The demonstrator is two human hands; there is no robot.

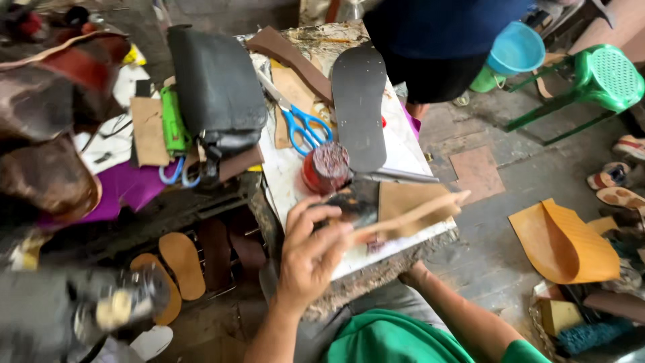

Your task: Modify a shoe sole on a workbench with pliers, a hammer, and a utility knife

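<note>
The fingers point(334, 232) of the left hand point(310, 250), at the lower middle of the frame, are curled shut around one end of a long tan leather strip point(411, 214), which runs from the hand up and to the right, its far end just past the right edge of the worktable point(289, 176). Under the strip, at the near end of the table, lie a dark shiny leather piece point(356, 202) and, just to its right, a brown square piece point(403, 199). The right hand is hidden below the table's near right corner; only its forearm point(463, 321) shows, rising from the lower right of the frame, so whether that hand is open or closed cannot be told. Just above the left hand stands a small red pot point(326, 167) with a crusted dark top. Beyond it, towards the upper middle, a black shoe sole point(359, 104) lies lengthwise on the table, with blue-handled scissors point(302, 126) to its left and a brown strip point(289, 57) slanting above them. A black bag point(215, 87) sits left of the scissors, and a green tool point(173, 121) beside that. Tan insoles point(181, 263) lie in the lower left, below the table edge. On the floor at the right lies an orange sole sheet point(564, 243); a green plastic stool point(598, 77) and a blue bowl point(516, 48) stand in the upper right.
</note>
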